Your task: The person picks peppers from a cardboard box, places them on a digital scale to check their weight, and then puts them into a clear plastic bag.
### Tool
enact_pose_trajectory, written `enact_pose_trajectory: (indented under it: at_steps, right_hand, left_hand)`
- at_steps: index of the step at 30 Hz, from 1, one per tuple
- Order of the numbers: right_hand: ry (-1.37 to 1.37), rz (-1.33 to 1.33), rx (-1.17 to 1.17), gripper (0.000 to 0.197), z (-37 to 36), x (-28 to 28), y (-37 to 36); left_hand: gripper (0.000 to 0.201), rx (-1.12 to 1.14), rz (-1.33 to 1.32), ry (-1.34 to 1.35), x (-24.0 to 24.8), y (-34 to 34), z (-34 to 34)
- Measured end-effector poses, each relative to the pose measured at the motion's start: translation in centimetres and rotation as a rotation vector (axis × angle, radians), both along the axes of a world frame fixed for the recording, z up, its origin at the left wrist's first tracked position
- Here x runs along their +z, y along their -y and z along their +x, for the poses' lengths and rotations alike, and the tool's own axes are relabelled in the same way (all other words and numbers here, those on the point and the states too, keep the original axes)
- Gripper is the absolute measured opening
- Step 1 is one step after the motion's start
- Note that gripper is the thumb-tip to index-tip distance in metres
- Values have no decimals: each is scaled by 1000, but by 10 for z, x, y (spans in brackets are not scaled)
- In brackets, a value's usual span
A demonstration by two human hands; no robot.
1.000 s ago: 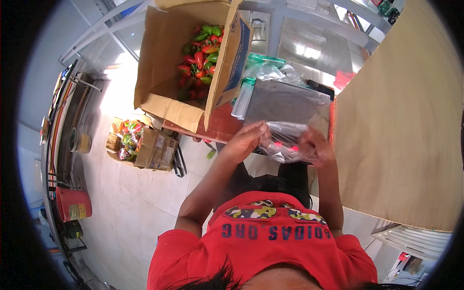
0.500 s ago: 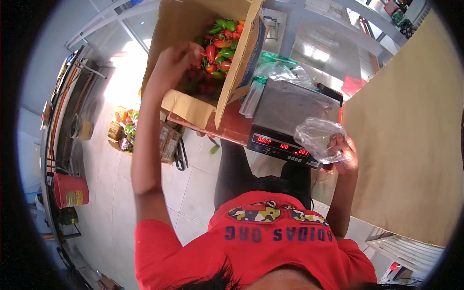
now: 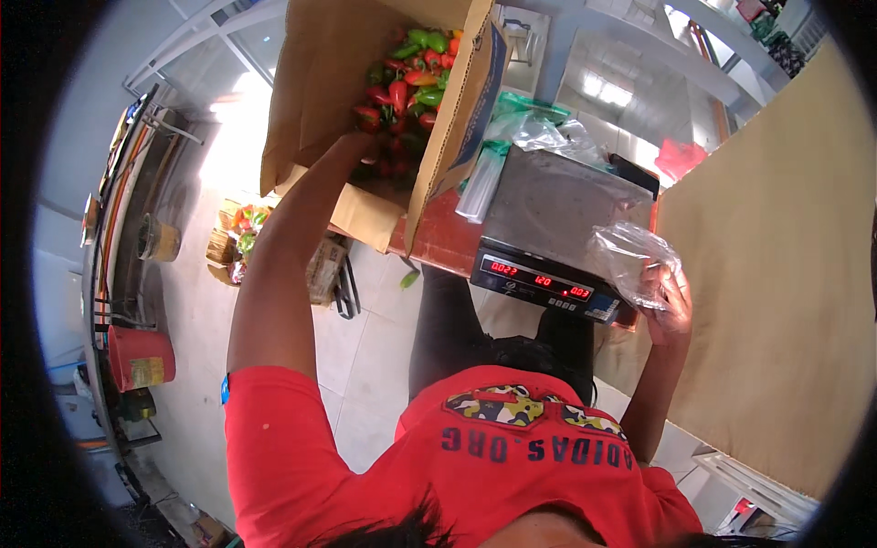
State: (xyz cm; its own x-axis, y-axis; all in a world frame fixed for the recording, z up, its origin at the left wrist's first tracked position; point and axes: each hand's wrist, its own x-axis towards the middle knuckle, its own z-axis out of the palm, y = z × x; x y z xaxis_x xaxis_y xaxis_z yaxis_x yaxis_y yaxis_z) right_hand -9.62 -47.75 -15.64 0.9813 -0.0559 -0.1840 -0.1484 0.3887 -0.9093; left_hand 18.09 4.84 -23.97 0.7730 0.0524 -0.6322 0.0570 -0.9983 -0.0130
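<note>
My left hand reaches into a tall cardboard box, low among red and green peppers. Its fingers are mostly hidden in shadow there, so what they hold does not show. At the right, my right hand grips a clear plastic bag that hangs over the front right corner of a digital scale. A few peppers may be in the bag, but none can be made out. The scale's red display is lit.
The scale stands on a red-brown table, with clear and green plastic bags behind it. A large cardboard panel rises on the right. On the floor at left are a smaller box of peppers, a red bucket and a stray green pepper.
My left hand has gone down from above the peppers, deeper into the box. My right hand, still gripping the bag, has shifted slightly to the right.
</note>
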Motion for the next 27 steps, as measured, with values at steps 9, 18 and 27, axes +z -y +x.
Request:
enact_pose_trajectory:
  at_steps: [9, 18, 27]
  right_hand:
    - [-27, 36, -75, 21, 5, -6, -3]
    - [2, 93, -182, 17, -3, -3, 14]
    - [80, 102, -189, 11, -10, 4, 39]
  left_hand:
    - [51, 22, -43, -1, -16, 10, -5]
    - [57, 117, -178, 20, 31, 6, -10]
    - [45, 10, -916, 774, 251, 97, -184]
